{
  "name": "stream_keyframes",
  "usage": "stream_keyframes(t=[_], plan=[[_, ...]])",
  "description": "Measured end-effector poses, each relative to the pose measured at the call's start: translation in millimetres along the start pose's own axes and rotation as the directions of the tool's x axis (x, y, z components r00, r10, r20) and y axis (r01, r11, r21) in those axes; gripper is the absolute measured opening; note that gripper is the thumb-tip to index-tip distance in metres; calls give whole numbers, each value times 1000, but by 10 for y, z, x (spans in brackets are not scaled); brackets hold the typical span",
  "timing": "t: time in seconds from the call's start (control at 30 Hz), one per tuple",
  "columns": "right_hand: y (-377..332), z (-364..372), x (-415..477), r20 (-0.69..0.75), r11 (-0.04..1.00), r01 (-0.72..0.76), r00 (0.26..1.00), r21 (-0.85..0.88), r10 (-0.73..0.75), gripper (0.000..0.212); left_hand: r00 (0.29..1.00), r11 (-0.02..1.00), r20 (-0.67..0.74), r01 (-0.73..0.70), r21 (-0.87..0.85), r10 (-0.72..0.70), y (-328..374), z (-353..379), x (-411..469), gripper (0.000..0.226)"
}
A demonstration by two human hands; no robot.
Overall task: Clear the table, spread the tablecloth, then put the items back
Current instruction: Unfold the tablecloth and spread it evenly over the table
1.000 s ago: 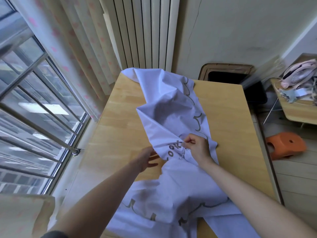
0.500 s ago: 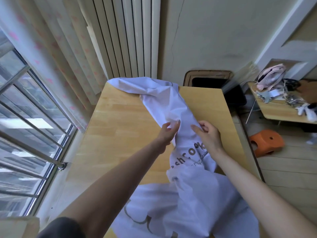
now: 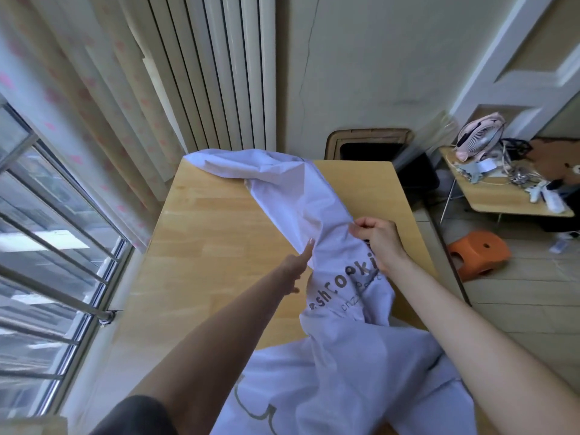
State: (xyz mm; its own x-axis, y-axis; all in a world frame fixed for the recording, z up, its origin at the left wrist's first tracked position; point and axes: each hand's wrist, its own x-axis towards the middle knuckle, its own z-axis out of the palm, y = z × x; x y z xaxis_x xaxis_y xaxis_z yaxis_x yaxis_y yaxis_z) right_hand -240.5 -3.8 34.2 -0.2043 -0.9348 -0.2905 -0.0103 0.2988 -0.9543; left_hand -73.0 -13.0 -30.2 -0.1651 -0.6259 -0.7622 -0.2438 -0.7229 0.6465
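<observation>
A white tablecloth (image 3: 292, 196) with grey lettering lies bunched in a long twisted band across the wooden table (image 3: 201, 246), from the far left corner down to the near edge. My right hand (image 3: 375, 238) pinches a fold of the cloth at the table's middle right. My left hand (image 3: 296, 265) is at the cloth's left edge, fingers stretched along it and partly hidden behind the fabric. No other items stand on the table.
A window with metal bars (image 3: 53, 262) and a curtain run along the left. A radiator (image 3: 219, 70) is behind the table. A small side table (image 3: 505, 196) with a pink fan (image 3: 480, 136) and clutter stands at right, an orange stool (image 3: 478, 254) on the floor.
My hands have gathered and lifted the cloth into a narrower band toward the table's right. My left hand moved from the bare wood up to the cloth's edge; the camera has tilted up.
</observation>
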Motion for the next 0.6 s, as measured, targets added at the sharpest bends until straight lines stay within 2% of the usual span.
stream_keyframes(t=[0.07, 0.1, 0.2, 0.27, 0.33, 0.43, 0.5, 0.53, 0.6], plan=[[-86, -37, -36, 56, 996, -18, 998, 83, 14, 17, 998, 998, 44, 47, 35, -48, -126, 5, 81, 101], [-121, -67, -44, 73, 994, -26, 997, 109, 18, 17, 996, 998, 77, 50, 29, -52, -154, 34, 93, 99], [-183, -176, -34, 88, 986, -47, 996, 161, 33, 18, 987, 996, 150, 68, -55, -59, -123, 153, 29, 71], [-204, -240, -8, 56, 987, -44, 998, 156, 35, 17, 988, 995, 145, 67, -74, -56, -84, 206, -7, 51], [-209, -310, 47, -22, 997, -12, 1000, 74, 14, 18, 994, 994, 97, 49, -93, -40, -97, 200, 11, 46], [-205, -442, 164, -174, 984, 50, 982, -169, -80, 18, 999, 963, -42, 5, -270, -17, -110, 124, -18, 45], [-168, -522, 228, -259, 944, 22, 959, -330, -113, 21, 976, 933, -217, -102, -345, 27, -60, 0, -55, 27], [-142, -535, 226, -292, 920, -18, 951, -392, -105, 23, 946, 927, -317, -180, -329, 71, 5, -80, -100, 15], [-40, -508, 211, -340, 884, -90, 937, -458, -81, 21, 835, 920, -495, -359, -156, 242, 168, -253, -172, 34]])
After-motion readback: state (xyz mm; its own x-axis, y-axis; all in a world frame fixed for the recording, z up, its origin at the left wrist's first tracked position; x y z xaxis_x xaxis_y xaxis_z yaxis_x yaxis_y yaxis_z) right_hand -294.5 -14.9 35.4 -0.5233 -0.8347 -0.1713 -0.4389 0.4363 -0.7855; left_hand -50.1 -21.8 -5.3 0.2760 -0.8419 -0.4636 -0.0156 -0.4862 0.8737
